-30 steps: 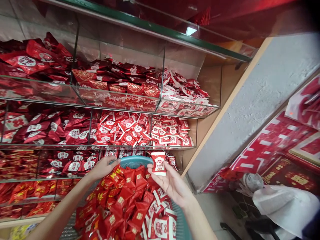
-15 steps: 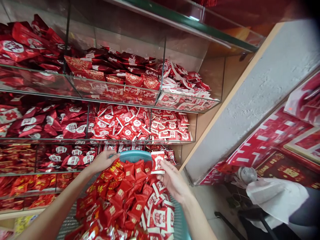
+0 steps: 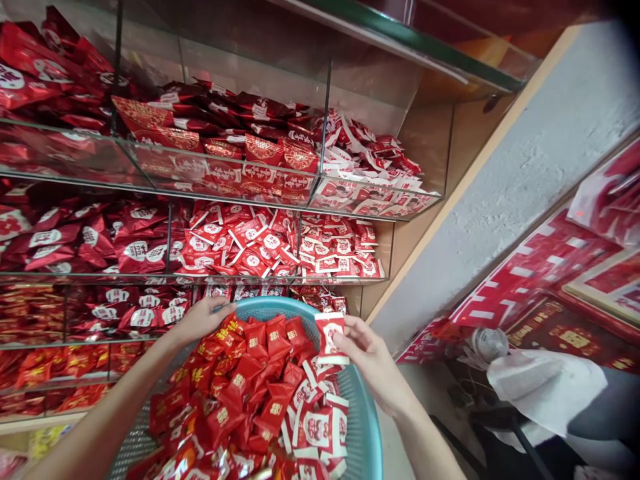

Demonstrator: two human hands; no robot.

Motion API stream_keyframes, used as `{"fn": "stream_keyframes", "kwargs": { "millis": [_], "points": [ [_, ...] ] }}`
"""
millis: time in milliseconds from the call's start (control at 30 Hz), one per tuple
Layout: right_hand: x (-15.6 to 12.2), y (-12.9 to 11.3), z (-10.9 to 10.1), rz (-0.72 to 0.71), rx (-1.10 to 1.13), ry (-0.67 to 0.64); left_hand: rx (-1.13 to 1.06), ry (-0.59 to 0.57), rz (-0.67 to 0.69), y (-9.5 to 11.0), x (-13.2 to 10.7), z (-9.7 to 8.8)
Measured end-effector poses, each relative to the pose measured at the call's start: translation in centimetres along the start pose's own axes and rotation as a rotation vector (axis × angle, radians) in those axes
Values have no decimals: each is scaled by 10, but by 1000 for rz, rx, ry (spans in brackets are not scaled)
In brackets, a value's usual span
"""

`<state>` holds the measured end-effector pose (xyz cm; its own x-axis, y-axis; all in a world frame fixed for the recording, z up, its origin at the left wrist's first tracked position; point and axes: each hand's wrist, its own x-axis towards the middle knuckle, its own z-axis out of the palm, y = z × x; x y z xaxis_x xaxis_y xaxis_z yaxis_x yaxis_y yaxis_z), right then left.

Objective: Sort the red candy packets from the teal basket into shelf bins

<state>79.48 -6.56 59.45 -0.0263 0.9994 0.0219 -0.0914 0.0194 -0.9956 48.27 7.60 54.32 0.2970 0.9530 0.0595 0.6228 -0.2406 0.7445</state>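
Observation:
My left hand [image 3: 203,320] is closed on the far-left rim of a teal plastic basket [image 3: 369,407]; the fingertips are partly hidden there. A small red-and-white wrapped candy [image 3: 327,337] is pinched between the thumb and fingers of my right hand [image 3: 373,357], held upright above the basket's far-right rim. Inside the basket lies a heap of wrapped candies. Plain red packets with gold print [image 3: 275,407] fill the middle, shiny red-and-gold ones [image 3: 205,367] lie on the left, and red packets with white ends [image 3: 320,430] lie on the right.
Ahead stand glass-fronted shelves [image 3: 240,190] divided into bins of red wrapped sweets. A wooden side panel [image 3: 425,233] ends them beside a grey wall [image 3: 530,167]. At lower right are red printed goods [image 3: 515,280] and a white plastic bag [image 3: 550,387].
My right hand has moved a little to the right with the candy, away from the heap. More of the basket's right rim shows. My left hand remains at the rim.

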Motion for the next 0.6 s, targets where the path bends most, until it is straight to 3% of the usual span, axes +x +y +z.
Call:
{"fn": "stream_keyframes", "kwargs": {
  "millis": [233,600],
  "points": [
    [-42,23,-25,48,-578,75,-35,1,-20,-2,0,1],
    [-55,30,-9,110,-976,90,-23,0,-4,-3,-1,1]
  ]
}}
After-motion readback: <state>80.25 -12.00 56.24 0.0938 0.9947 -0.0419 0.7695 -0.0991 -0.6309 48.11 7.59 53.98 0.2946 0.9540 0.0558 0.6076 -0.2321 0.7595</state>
